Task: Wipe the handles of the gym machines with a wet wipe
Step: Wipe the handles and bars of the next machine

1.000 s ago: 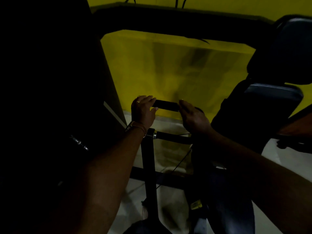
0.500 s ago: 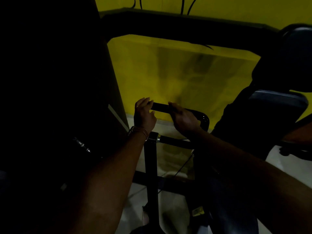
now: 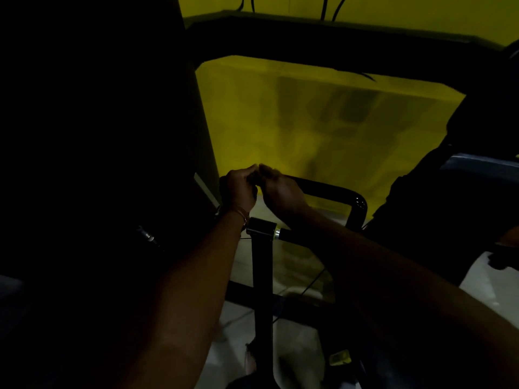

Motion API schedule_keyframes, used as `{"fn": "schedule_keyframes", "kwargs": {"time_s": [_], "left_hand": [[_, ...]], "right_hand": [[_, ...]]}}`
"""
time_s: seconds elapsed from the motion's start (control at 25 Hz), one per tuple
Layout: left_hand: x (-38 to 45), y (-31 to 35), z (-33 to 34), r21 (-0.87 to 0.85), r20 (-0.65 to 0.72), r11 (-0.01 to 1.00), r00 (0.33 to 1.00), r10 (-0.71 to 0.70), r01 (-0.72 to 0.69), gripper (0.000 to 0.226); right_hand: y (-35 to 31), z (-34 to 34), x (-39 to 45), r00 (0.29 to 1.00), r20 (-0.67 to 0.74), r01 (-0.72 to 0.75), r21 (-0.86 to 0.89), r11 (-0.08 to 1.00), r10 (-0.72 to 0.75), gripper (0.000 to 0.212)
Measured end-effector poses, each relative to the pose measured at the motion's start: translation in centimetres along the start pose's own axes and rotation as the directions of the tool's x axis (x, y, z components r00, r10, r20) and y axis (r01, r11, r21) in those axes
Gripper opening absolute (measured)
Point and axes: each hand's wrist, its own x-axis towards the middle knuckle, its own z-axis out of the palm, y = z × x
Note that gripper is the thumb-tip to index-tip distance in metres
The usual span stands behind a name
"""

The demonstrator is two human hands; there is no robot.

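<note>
Hands point(image 3: 240, 189) point(image 3: 282, 192) together on smooth, rounded black handle point(image 3: 328, 190).

I see a pale floor point(image 3: 297, 357) at six o'clock. The machine's black upright post point(image 3: 262, 279) stands on it. A small yellow tag point(image 3: 339, 357) lies at five o'clock.

Glossy black handle point(image 3: 331, 189), shiny metal collar point(image 3: 277, 233), matt yellow wall point(image 3: 323, 122).

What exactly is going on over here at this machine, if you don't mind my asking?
A person is working on the black handle of a gym machine in dim light. The left hand curls round the handle's left end, and the right hand sits right beside it on the bar, fingertips almost meeting. No wipe can be made out in this light. The rest of the handle, bending down at the right, is untouched.
</note>
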Motion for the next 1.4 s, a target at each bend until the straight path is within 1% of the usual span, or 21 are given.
{"fn": "schedule_keyframes", "kwargs": {"time_s": [0.08, 0.2, 0.28, 0.36, 0.44, 0.48, 0.6, 0.64, 0.68, 0.76, 0.8, 0.88, 0.92, 1.0, 1.04, 1.12, 1.16, 1.2, 1.24, 1.32, 1.4], "left_hand": [[0.4, -0.6, -0.5, -0.020, 0.024, 1.000, 1.000, 0.017, -0.017, 0.031], [0.6, -1.0, -0.5, -0.029, 0.006, 0.999, 0.999, -0.043, 0.044, 0.037], [0.6, -0.7, -0.4, -0.096, -0.017, 0.993, 0.997, -0.076, 0.074, 0.037], [0.4, -0.3, -0.1, -0.215, -0.049, 0.968, 0.988, -0.145, 0.131, 0.034], [0.1, -0.6, 0.3, -0.330, -0.109, 0.918, 0.957, -0.270, 0.222, 0.029], [0.0, -0.8, 0.5, -0.378, -0.136, 0.889, 0.934, -0.329, 0.258, 0.029], [-0.5, -0.8, 1.2, -0.585, -0.124, 0.738, 0.862, -0.492, 0.337, 0.036], [-0.8, -0.7, 1.5, -0.630, -0.116, 0.699, 0.849, -0.516, 0.338, 0.037], [-1.2, -0.3, 1.8, -0.639, -0.127, 0.690, 0.839, -0.529, 0.338, 0.036], [-1.7, 0.1, 2.2, -0.624, -0.178, 0.706, 0.819, -0.546, 0.335, 0.033], [-1.8, -0.1, 2.3, -0.632, -0.182, 0.698, 0.812, -0.555, 0.337, 0.031], [-1.9, -0.2, 2.2, -0.690, -0.109, 0.636, 0.820, -0.562, 0.345, 0.030], [-1.9, -0.5, 2.0, -0.697, -0.076, 0.625, 0.830, -0.553, 0.353, 0.032], [-1.9, -0.9, 1.6, -0.691, -0.029, 0.615, 0.836, -0.548, 0.380, 0.033], [-1.9, -1.0, 1.5, -0.701, -0.004, 0.596, 0.834, -0.552, 0.391, 0.032], [-1.7, -0.9, 1.3, -0.741, 0.041, 0.538, 0.826, -0.562, 0.403, 0.032], [-1.4, -0.8, 1.0, -0.753, 0.058, 0.517, 0.824, -0.564, 0.407, 0.031], [-1.0, -0.8, 0.9, -0.761, 0.079, 0.496, 0.819, -0.569, 0.418, 0.029], [-0.6, -0.4, 0.5, -0.772, 0.102, 0.466, 0.808, -0.580, 0.432, 0.026], [-0.2, -0.1, 0.4, -0.782, 0.152, 0.401, 0.770, -0.619, 0.477, 0.025], [-0.2, -0.1, 0.7, -0.768, 0.177, 0.375, 0.734, -0.656, 0.520, 0.029]], "right_hand": [[1.1, 0.0, -0.8, 1.000, 0.010, -0.013, 0.028, 1.000, 0.012, 0.046], [4.0, -0.6, -3.4, 0.996, -0.080, 0.041, -0.031, 0.999, -0.044, 0.051], [4.6, -0.3, -3.5, 0.993, -0.107, 0.054, -0.042, 0.998, -0.058, 0.054], [3.6, 0.4, -1.7, 0.984, -0.129, 0.121, -0.025, 0.992, -0.123, 0.048], [2.6, 0.8, 0.9, 0.979, -0.037, 0.201, -0.051, 0.978, -0.203, 0.042], [2.3, 0.3, 2.2, 0.970, 0.073, 0.236, -0.077, 0.969, -0.231, 0.042], [2.6, 0.1, 5.5, 0.859, 0.276, 0.480, -0.137, 0.866, -0.432, 0.037], [1.9, -0.5, 6.2, 0.822, 0.356, 0.527, -0.177, 0.831, -0.445, 0.036], [1.1, -1.2, 7.0, 0.789, 0.462, 0.537, -0.200, 0.820, -0.404, 0.034], [-0.7, -2.2, 8.6, 0.730, 0.651, 0.451, -0.233, 0.862, -0.206, 0.030], [-1.3, -2.2, 9.1, 0.723, 0.681, 0.374, -0.245, 0.895, -0.116, 0.026], [-0.8, -1.7, 10.0, 0.770, 0.639, 0.126, -0.159, 0.979, 0.005, 0.028], [-0.2, -1.3, 10.4, 0.801, 0.595, -0.040, -0.046, 0.998, 0.060, 0.029], [0.4, -0.9, 9.9, 0.817, 0.535, -0.336, 0.138, 0.932, 0.215, 0.024], [0.3, -0.7, 9.2, 0.850, 0.456, -0.364, 0.152, 0.919, 0.262, 0.027], [0.0, 1.0, 6.5, 0.963, 0.166, -0.216, 0.011, 0.976, 0.211, 0.031], [-0.3, 1.7, 4.9, 0.994, 0.009, -0.105, -0.071, 0.992, 0.106, 0.028], [-0.3, 2.3, 3.3, 0.996, -0.084, 0.023, -0.133, 0.991, -0.034, 0.026], [-0.2, 2.5, 2.5, 0.975, -0.125, 0.158, -0.196, 0.968, -0.185, 0.028], [0.4, 3.1, 3.1, 0.901, -0.042, 0.392, -0.348, 0.852, -0.432, 0.034], [0.8, 2.8, 4.4, 0.824, 0.087, 0.542, -0.412, 0.733, -0.560, 0.033]]}}
